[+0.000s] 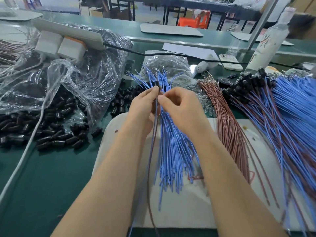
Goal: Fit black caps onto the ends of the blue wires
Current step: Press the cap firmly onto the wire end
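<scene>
**Black cap pinched between both hands above the blue wire bundle**

Left hand (143, 106): grip closed, fingers curled round the blue wires (172, 151), which are gathered at the waist and fan out above and below the fist. One thin brown wire (151, 151) is held in the same grip and hangs down over the white pad (179, 214).

Right hand (179, 108): grip narrow, thumb and forefinger pinched together at the base of the black cap (158, 85); remaining fingers curled loosely. What lies between the fingertips cannot be made out.

The cap is held up just above the two thumbs, among the upper wire ends. It is small, dark, roughly cylindrical, with a glossy surface.

The blue wires are thin, straight and smooth-sheathed; bare metal tips are seen at the far ends.

On the green desk (42, 185), to the left, loose black caps (42, 132) are heaped beside a crumpled clear plastic bag (82, 71). To the right lie a bundle of brown wires (230, 130) and, further out, capped blue-and-brown wires (282, 117) piled in a sheaf.
</scene>
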Available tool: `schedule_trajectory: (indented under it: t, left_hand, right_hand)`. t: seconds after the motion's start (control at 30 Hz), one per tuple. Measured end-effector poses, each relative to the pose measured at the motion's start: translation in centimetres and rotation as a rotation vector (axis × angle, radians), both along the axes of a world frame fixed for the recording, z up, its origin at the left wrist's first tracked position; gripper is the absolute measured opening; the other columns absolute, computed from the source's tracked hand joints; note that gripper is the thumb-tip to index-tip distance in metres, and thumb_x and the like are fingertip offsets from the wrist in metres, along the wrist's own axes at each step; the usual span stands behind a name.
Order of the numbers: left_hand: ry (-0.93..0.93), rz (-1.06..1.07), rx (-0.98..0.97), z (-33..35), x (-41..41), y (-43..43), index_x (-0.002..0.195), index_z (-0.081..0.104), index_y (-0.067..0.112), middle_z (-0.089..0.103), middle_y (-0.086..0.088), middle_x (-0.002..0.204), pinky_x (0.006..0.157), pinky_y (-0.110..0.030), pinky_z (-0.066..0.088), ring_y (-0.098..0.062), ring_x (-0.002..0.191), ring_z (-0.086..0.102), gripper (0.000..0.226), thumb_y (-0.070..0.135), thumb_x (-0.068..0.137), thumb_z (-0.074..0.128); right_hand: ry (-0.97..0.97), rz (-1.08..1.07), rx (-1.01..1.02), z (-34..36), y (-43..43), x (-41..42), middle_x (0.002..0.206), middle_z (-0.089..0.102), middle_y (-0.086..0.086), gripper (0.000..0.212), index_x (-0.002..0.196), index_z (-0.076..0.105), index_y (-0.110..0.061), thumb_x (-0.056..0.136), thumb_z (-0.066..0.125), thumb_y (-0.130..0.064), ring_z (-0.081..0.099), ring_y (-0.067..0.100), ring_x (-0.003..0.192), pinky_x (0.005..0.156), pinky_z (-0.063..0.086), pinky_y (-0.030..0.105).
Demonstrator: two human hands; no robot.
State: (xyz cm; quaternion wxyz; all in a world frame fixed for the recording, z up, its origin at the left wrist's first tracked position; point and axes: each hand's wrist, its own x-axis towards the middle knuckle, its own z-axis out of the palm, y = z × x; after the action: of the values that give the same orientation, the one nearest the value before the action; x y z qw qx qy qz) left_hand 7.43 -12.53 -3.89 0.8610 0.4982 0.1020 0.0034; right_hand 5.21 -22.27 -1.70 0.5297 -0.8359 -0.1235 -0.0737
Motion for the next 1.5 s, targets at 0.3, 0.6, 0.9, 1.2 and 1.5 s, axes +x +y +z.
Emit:
schedule_trajectory:
  t: [0.3,0.6,0.9,1.2,1.5]
  left_hand:
    - [-0.099,-0.049,0.107,-0.3,0.0,-0.6,0.082,0.061,0.011,0.060,-0.001,0.072,0.049,-0.021,0.049,-0.008,0.052,0.056,0.013,0.010,0.094,0.056]
    - [-0.074,0.038,0.069,0.0,-0.2,-0.5,0.098,0.060,0.008,0.061,-0.001,0.078,0.040,-0.018,0.039,-0.008,0.043,0.051,0.007,0.013,0.094,0.056]
    - [-0.076,0.089,0.058,0.0,0.1,-0.2,0.088,0.063,0.013,0.062,0.002,0.074,0.057,-0.018,0.043,-0.008,0.067,0.052,0.010,0.012,0.094,0.055]
    - [-0.060,0.100,0.037,-0.1,0.3,-0.1,0.086,0.063,0.012,0.061,0.000,0.073,0.060,-0.018,0.043,-0.008,0.066,0.052,0.010,0.011,0.093,0.056]
    - [-0.182,0.160,0.297,-0.8,0.5,0.4,0.093,0.063,0.024,0.065,0.010,0.074,0.074,-0.015,0.050,0.001,0.072,0.062,0.015,0.011,0.094,0.056]
  right_hand:
    - [0.095,-0.128,-0.027,-2.2,-1.2,2.0,0.073,0.071,0.000,0.014,0.077,0.068,-0.017,0.087,0.068,-0.028,0.064,0.013,0.069,0.071,0.051,0.030]
    - [0.123,-0.053,-0.047,-2.2,-1.1,1.7,0.062,0.069,-0.005,0.023,0.064,0.066,-0.021,0.087,0.066,-0.022,0.051,-0.003,0.049,0.065,0.044,0.027]
    - [0.191,0.047,-0.102,-2.2,-1.0,1.7,0.065,0.072,-0.003,0.029,0.059,0.067,-0.022,0.087,0.064,-0.019,0.052,0.002,0.053,0.072,0.050,0.035]
    - [0.224,0.104,-0.171,-1.9,-1.0,1.3,0.068,0.072,0.000,0.019,0.071,0.071,-0.012,0.088,0.064,-0.018,0.056,-0.001,0.054,0.060,0.042,0.020]
    - [0.085,-0.164,-0.189,-1.8,-3.3,2.1,0.071,0.070,-0.009,0.018,0.083,0.072,-0.017,0.090,0.061,-0.029,0.052,-0.006,0.055,0.057,0.039,0.012]
